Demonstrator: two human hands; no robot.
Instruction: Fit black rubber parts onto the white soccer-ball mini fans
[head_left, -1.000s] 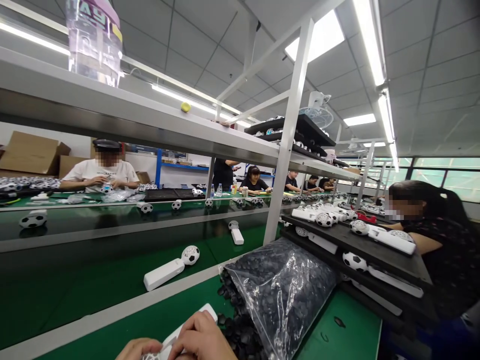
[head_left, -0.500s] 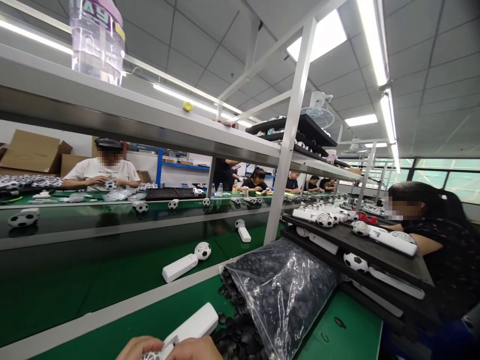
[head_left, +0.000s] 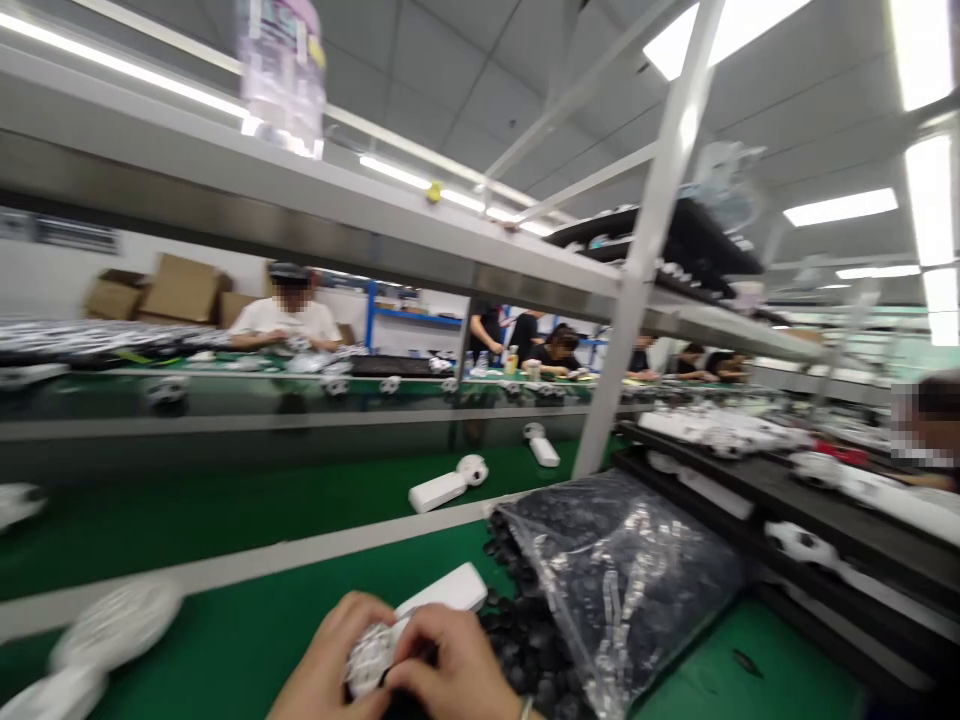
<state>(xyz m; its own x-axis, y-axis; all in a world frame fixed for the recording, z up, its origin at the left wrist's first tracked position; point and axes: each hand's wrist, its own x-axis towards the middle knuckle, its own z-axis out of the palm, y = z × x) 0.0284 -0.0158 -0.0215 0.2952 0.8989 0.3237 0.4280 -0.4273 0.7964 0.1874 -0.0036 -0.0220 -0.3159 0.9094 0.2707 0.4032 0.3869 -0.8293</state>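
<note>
Left hand (head_left: 330,655) and right hand (head_left: 450,665) close together low in the view, just left of a clear plastic bag of black pellets (head_left: 622,570), both curled around a white soccer-ball handheld fan (head_left: 401,630). Fingers of both hands wrapped over the perforated ball head (head_left: 371,655) and pressed toward each other, with the grip firm on that head, though motion blur hides the exact fingertip contact. White handle (head_left: 442,590) angled up and to the right, free of the fingers, its far end just beside the bag's open mouth. Loose black pellets (head_left: 525,650) spilling from that mouth, directly below the handle and against the right hand. Green conveyor belt (head_left: 225,540) running left of the bag, with a second white fan (head_left: 442,490) lying on its far section, up and left of the bag, and a blurred white fan head (head_left: 112,625) well left of the bag. Black trays (head_left: 750,490) holding more white fans to the right of the bag. Beyond the bag, a steel shelf (head_left: 225,190) crossing overhead and a co-worker in a white T-shirt (head_left: 285,325) seated at the far bench.
</note>
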